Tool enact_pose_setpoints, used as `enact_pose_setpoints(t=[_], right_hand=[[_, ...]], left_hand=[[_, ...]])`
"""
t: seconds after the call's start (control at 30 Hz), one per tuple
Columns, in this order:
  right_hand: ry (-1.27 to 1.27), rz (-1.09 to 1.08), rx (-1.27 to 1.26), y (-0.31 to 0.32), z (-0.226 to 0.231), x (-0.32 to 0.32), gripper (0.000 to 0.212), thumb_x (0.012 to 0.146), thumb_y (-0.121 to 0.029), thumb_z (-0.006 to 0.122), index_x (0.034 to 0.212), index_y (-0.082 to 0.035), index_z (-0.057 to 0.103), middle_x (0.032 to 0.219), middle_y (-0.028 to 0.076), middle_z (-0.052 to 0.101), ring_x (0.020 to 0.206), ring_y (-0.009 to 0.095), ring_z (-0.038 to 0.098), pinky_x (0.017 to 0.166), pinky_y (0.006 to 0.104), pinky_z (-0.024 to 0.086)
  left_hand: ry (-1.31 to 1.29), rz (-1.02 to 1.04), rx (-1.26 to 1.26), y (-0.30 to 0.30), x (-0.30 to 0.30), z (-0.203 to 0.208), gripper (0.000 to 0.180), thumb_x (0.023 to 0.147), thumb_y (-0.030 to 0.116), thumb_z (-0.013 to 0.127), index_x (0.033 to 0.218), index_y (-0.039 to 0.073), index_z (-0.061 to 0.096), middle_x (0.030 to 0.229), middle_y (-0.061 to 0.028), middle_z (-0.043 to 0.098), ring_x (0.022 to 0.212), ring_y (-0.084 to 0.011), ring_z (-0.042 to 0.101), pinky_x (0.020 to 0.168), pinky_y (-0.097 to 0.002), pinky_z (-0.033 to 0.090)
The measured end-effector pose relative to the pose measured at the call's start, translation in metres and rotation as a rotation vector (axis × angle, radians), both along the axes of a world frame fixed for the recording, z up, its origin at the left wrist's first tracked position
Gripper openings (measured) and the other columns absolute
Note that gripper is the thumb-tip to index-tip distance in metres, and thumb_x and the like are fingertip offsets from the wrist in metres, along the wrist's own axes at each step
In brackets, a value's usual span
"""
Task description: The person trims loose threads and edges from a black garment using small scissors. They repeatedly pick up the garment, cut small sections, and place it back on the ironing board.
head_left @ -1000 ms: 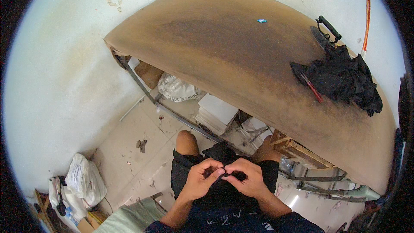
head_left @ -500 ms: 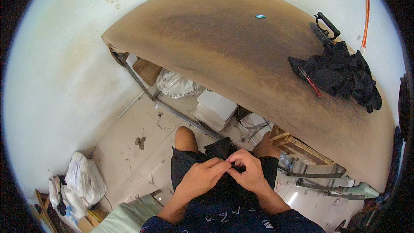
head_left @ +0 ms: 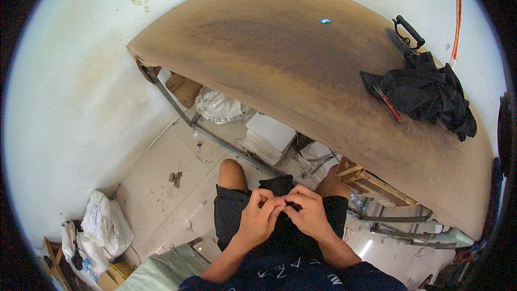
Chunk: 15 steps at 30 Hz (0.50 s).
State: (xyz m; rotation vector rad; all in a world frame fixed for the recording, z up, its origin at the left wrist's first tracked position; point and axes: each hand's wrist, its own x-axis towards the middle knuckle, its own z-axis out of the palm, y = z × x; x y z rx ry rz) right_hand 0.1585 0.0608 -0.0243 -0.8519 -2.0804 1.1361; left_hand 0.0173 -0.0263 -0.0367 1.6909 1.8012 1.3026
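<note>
My left hand (head_left: 260, 216) and my right hand (head_left: 307, 211) meet fingertip to fingertip above my lap. Both are closed in a pinch on a piece of black cloth (head_left: 277, 184), which sticks out beyond my fingers toward the table. Some of the cloth shows dark between the fingers of the right hand. Against my black shorts (head_left: 229, 207) its lower outline is hard to follow. Anything smaller between the fingertips is hidden.
Ahead stands a large table with a brown, stained cloth cover (head_left: 323, 75). On its right lie crumpled black cloth (head_left: 425, 94), red-handled snips (head_left: 392, 109) and an iron (head_left: 401, 43). A wooden drawer (head_left: 377, 184) hangs below. White bags (head_left: 105, 223) stand at left.
My left hand has turned more upright, its fingers bending up at the tips. The right hand has shifted only slightly, and the black cloth has moved a little to the right.
</note>
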Motion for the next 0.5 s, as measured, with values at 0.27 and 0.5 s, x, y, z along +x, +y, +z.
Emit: enact_pose_setpoints(t=[0.27, 0.5], right_hand=[[0.069, -0.199, 0.099, 0.02, 0.016, 0.015, 0.024, 0.07, -0.005, 0.081, 0.093, -0.006, 0.075, 0.082, 0.008, 0.062, 0.076, 0.02, 0.063, 0.068, 0.029, 0.05], [0.179, 0.013, 0.222, -0.001, 0.023, 0.003, 0.031, 0.073, -0.01, 0.082, 0.101, -0.008, 0.072, 0.094, 0.008, 0.063, 0.084, 0.023, 0.063, 0.073, 0.0324, 0.053]], left_hand=[[-0.21, -0.088, -0.141, -0.009, -0.034, 0.019, 0.014, 0.088, 0.013, 0.07, 0.092, 0.0, 0.068, 0.083, -0.0133, 0.066, 0.075, -0.0246, 0.065, 0.068, -0.031, 0.05], [-0.775, -0.186, -0.212, -0.013, -0.03, 0.004, 0.013, 0.088, 0.01, 0.071, 0.091, -0.003, 0.068, 0.083, -0.0038, 0.067, 0.075, -0.0096, 0.059, 0.067, -0.0252, 0.046]])
